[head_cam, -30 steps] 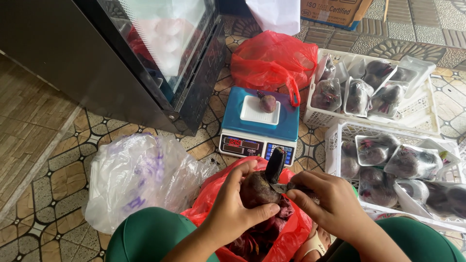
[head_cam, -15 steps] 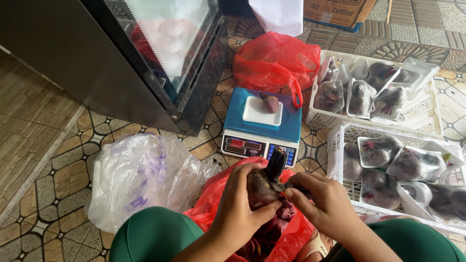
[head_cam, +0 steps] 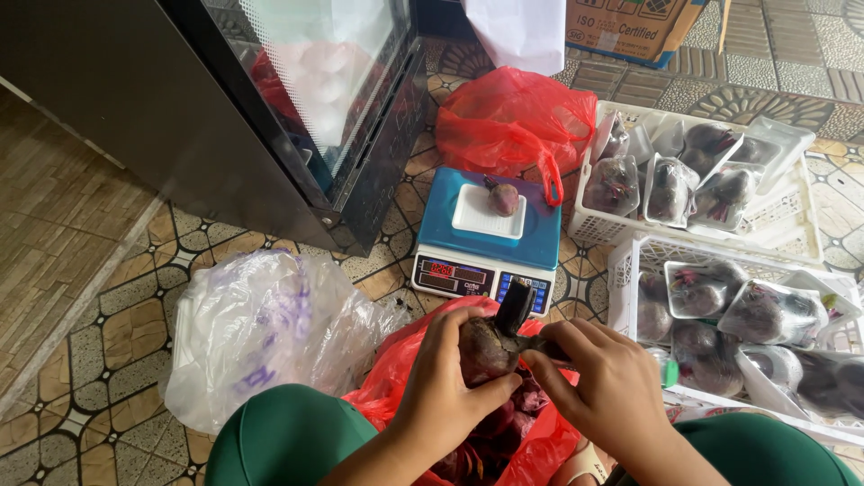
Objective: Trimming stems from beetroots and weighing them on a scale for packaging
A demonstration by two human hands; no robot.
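While the left hand point(head_cam: 447, 382) wraps its fingers point(head_cam: 450, 326) around a dark purple beetroot point(head_cam: 487, 349), the right hand point(head_cam: 605, 389) grips a knife point(head_cam: 517, 313) whose dark blade stands up against the top of that beetroot. Both hands are closed: the left curls snugly about the root's near side, and the right is pinched tight on the knife handle, which is mostly hidden in the grip. The beetroot is held just above an open red plastic bag point(head_cam: 397, 376) that lies on the tiled floor point(head_cam: 135, 315) between the person's green-clad knees point(head_cam: 279, 445); more dark roots show inside the bag under the hands.

Just beyond the hands stands a blue and white digital scale point(head_cam: 531, 236) with a white tray point(head_cam: 474, 216) on top, and a small beetroot point(head_cam: 503, 198) rests at the far edge of that tray. Behind the scale sits a second red bag point(head_cam: 508, 117), knotted and bulging. To the left of the open bag lies a crumpled clear plastic bag point(head_cam: 261, 333). At the right, two white plastic crates hold beetroots sealed in clear packs: the far crate point(head_cam: 783, 225) near the knotted bag, and the near crate point(head_cam: 630, 270) just beside the right hand. A glass-fronted refrigerator point(head_cam: 297, 99) fills the upper left, with wooden flooring point(head_cam: 54, 216) beside it. A cardboard box point(head_cam: 630, 27) and a white bag point(head_cam: 526, 31) lie along the top edge of the view.
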